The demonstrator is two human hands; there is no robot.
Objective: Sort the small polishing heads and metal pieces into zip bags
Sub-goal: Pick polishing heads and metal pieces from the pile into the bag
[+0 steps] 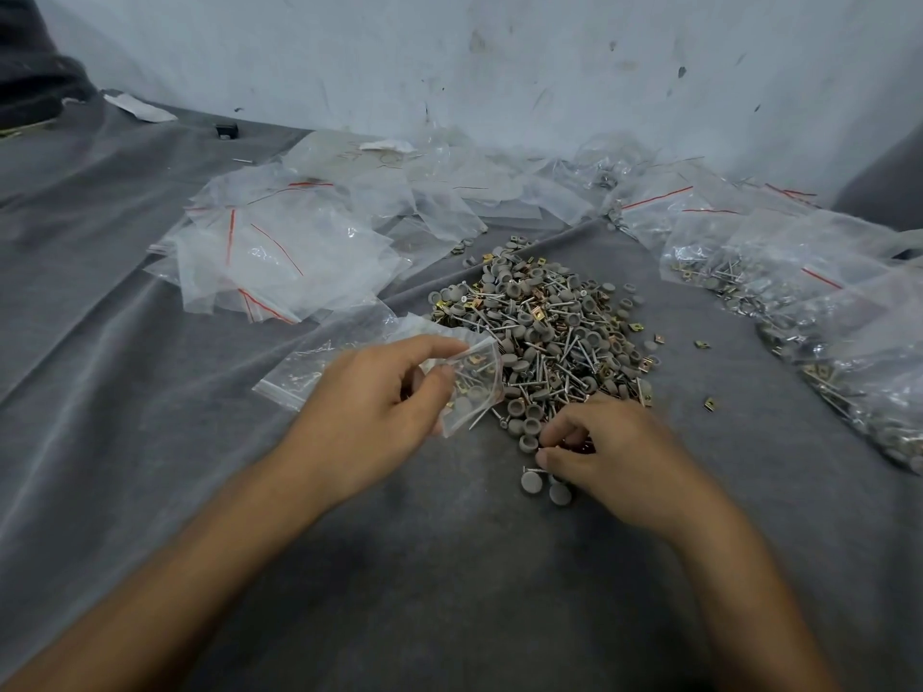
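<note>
Empty bags (279, 252) with red seal lines lie heaped in the upper left of the frame on the grey cloth (150, 392). Below them, left of centre, the left hand (379, 407) pinches a small zip bag (472, 387) between thumb and forefinger. It holds the bag just beside the pile (549, 332), with a few grey heads and pins already showing through the plastic. The pile, a mix of grey polishing heads, metal pins and small brass pieces, sits at the centre. At its near edge the right hand (614, 452) has its fingers curled and the tips drawn together over the pieces; whether it has caught one I cannot tell. Filled bags (799, 302) run down the right side. The step looks like picking pieces for the held bag, with much of the pile left. The next move would likely need a sure pinch on a few small parts, then a short carry left to the bag's mouth.
</note>
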